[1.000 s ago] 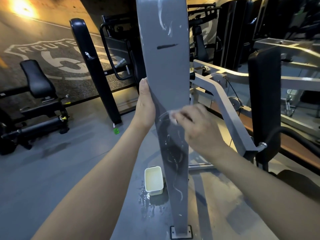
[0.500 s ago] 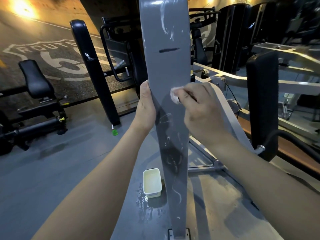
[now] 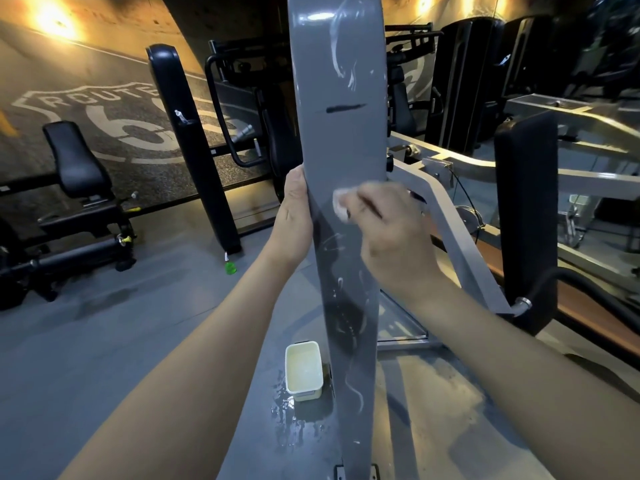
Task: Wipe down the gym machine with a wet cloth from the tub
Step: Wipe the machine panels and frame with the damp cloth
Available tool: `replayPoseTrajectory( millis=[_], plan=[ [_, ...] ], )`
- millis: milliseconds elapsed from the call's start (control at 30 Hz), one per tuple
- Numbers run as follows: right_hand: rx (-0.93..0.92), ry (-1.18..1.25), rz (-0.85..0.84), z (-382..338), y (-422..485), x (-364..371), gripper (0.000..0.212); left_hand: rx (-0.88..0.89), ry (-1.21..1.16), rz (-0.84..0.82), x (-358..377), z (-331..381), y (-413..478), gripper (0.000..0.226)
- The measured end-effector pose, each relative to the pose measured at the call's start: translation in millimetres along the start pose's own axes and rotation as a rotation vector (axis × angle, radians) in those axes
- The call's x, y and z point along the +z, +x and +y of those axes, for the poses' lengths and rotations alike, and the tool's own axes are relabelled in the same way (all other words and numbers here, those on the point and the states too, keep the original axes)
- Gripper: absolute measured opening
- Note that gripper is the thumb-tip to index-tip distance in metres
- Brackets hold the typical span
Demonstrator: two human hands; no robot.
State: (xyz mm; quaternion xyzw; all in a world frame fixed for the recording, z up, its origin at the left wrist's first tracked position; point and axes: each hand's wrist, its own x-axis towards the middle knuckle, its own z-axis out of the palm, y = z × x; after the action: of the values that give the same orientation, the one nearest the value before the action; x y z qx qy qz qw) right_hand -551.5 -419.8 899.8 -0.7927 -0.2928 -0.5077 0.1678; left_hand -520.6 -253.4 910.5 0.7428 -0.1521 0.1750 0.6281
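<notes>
The right hand (image 3: 391,230) has its fingers bunched round a small white cloth (image 3: 341,204) and presses it against the front face of the gym machine's grey upright (image 3: 343,140). The hand is a little blurred, and only a wad of the cloth shows past the fingertips, on their left. The cloth sits below a short black mark (image 3: 346,108) on the upright and above a patch of streaks and smears.

Level with it, the left hand (image 3: 294,216) grips the upright's left edge, with the thumb lying along the front and the fingers hidden behind the metal. The two hands are near each other, with the cloth between them.

Well below them, the cream tub (image 3: 304,367) stands on the floor just beside the foot of the upright, on its left, in a puddle (image 3: 294,415) of water. The floor (image 3: 104,341) is grey and smooth.

To the right stands a black pad (image 3: 524,202) by a pale frame. To the left is a black bench seat (image 3: 74,157), and behind it is a painted Route 66 shield (image 3: 104,109) under warm lamps.
</notes>
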Motion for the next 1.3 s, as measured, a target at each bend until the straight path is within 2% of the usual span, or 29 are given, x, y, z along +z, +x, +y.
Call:
replayPoseTrajectory(
  millis=[67, 167, 267, 367, 400, 567, 633, 733, 767, 900, 933, 1000, 1067, 1133, 1200, 1300],
  plan=[
    [-0.091, -0.002, -0.129, 0.0, -36.2, 13.3, 0.032, 0.026, 0.044, -0.027, -5.2, 0.8, 2.1, 0.056],
    [-0.169, -0.037, -0.306, 6.4, -70.0, 15.6, 0.041, 0.010, 0.094, -0.065, -12.3, 4.4, 3.3, 0.057],
    [-0.139, -0.053, -0.238, 4.3, -47.6, 4.8, 0.032, -0.018, 0.095, -0.068, -15.9, 8.1, 1.9, 0.056],
    [-0.024, -0.020, -0.049, 0.3, -23.2, 4.7, 0.036, -0.010, 0.084, -0.064, -15.5, 13.5, -2.2, 0.053],
    [-0.020, -0.017, -0.037, -0.7, -27.9, 9.2, 0.037, -0.008, 0.074, -0.064, -15.5, 13.2, -2.7, 0.052],
    [-0.217, -0.053, -0.316, 3.6, -74.6, 18.2, 0.028, 0.005, 0.074, -0.065, -16.8, 16.3, -4.8, 0.048],
    [-0.152, -0.041, -0.244, 3.1, -51.0, 9.2, 0.029, 0.010, 0.069, -0.056, -15.3, 17.2, -4.8, 0.047],
    [-0.023, -0.032, -0.029, 2.2, -22.8, 5.4, 0.035, -0.005, 0.049, -0.038, -12.1, 15.1, -5.0, 0.046],
    [-0.029, -0.037, -0.029, 1.3, -29.2, 9.5, 0.036, -0.010, 0.045, -0.038, -11.4, 14.4, -5.8, 0.046],
    [-0.219, -0.074, -0.329, 2.0, -82.7, 21.0, 0.029, -0.009, 0.034, -0.033, -11.9, 12.2, -4.4, 0.046],
    [-0.227, -0.071, -0.350, 3.3, -80.5, 18.0, 0.030, -0.014, 0.024, -0.028, -12.4, 11.0, -3.6, 0.046],
    [-0.126, -0.044, -0.250, -0.6, -56.7, 10.3, 0.033, -0.027, -0.002, -0.033, -13.3, 8.5, -2.6, 0.044],
    [0.002, -0.017, -0.082, -5.7, -30.7, 5.7, 0.033, -0.039, -0.010, -0.051, -14.1, 7.4, -3.4, 0.044],
    [0.021, -0.008, -0.007, -7.8, -26.8, 11.9, 0.033, -0.040, -0.005, -0.064, -16.2, 7.9, -4.1, 0.043],
    [-0.070, -0.017, -0.102, -6.5, -49.7, 22.1, 0.030, -0.031, -0.004, -0.073, -18.0, 9.8, -3.6, 0.043],
    [-0.248, -0.080, -0.361, 0.7, -78.8, 20.4, 0.029, -0.037, -0.021, -0.074, -17.7, 13.2, -4.1, 0.042]
  ],
)
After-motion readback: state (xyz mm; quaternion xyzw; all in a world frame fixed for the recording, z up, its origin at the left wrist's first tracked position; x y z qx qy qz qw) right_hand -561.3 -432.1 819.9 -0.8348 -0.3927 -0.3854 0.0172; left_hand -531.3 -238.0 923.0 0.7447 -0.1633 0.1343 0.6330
